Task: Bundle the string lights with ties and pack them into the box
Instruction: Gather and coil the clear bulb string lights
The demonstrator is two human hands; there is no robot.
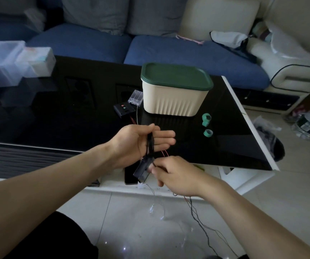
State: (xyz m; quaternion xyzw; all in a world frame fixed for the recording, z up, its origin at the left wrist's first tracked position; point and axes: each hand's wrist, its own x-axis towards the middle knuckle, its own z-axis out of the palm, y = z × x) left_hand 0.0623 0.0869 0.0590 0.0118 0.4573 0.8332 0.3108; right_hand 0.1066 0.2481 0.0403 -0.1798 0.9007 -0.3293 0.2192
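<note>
My left hand (141,143) is palm up over the black table's front edge, with dark string-light wire (150,144) looped around its fingers and pinned by the thumb. A dark battery pack (142,170) hangs below that hand. My right hand (176,174) pinches the wire just beside the pack. The rest of the wire (202,219) trails down to the floor. The cream box with a green lid (175,88) stands shut on the table behind my hands. Three green tie rolls (206,120) lie to its right.
A black controller box (123,108) and a clear battery holder (136,97) lie left of the box. Clear plastic containers (10,62) sit at the table's far left. A blue sofa (169,51) runs behind. More clear string lights (156,210) lie on the tiled floor.
</note>
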